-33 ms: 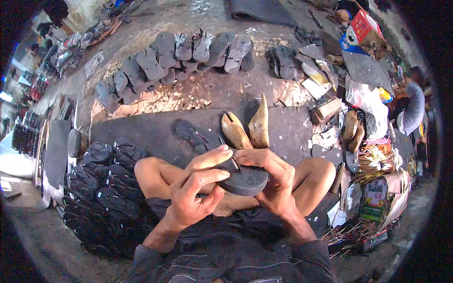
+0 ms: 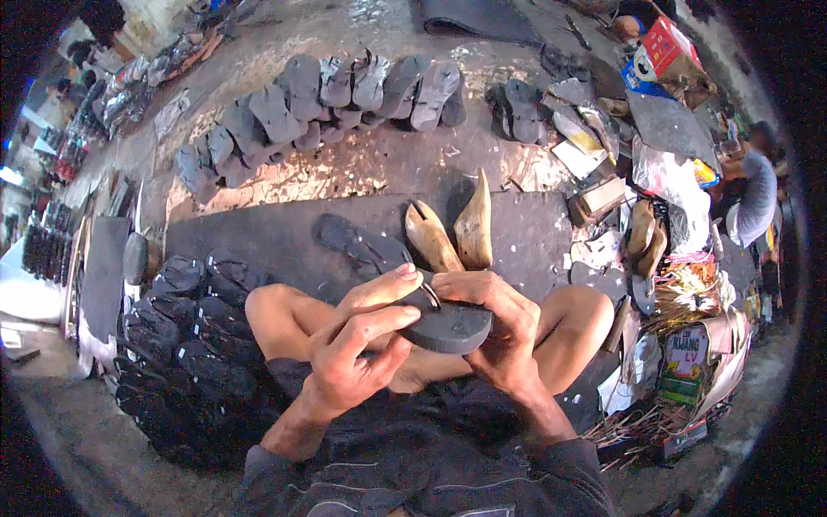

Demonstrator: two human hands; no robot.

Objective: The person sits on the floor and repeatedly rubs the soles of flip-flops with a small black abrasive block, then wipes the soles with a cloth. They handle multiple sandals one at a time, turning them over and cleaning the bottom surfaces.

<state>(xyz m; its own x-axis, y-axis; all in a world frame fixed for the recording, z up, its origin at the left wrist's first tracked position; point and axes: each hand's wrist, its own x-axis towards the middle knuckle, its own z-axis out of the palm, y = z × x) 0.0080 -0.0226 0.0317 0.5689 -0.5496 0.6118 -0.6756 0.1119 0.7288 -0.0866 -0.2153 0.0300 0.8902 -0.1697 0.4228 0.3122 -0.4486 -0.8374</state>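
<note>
Centre frame | left hand (image 2: 353,351) part-curled at flip-flop (image 2: 452,329), hold unclear; right hand (image 2: 506,334) curled round it | we'd risk slippage if right loosens

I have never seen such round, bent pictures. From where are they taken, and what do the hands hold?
No machine here: a person works with a bare left hand and right hand. A wide fisheye camera on the person's head looks down, so straight edges bend. Both hands hold a dark sandal by its sole and strap area. Beyond it, on a dark mat, lie another sandal and two pale foot-shaped forms. More sandals are piled at the left.
</note>
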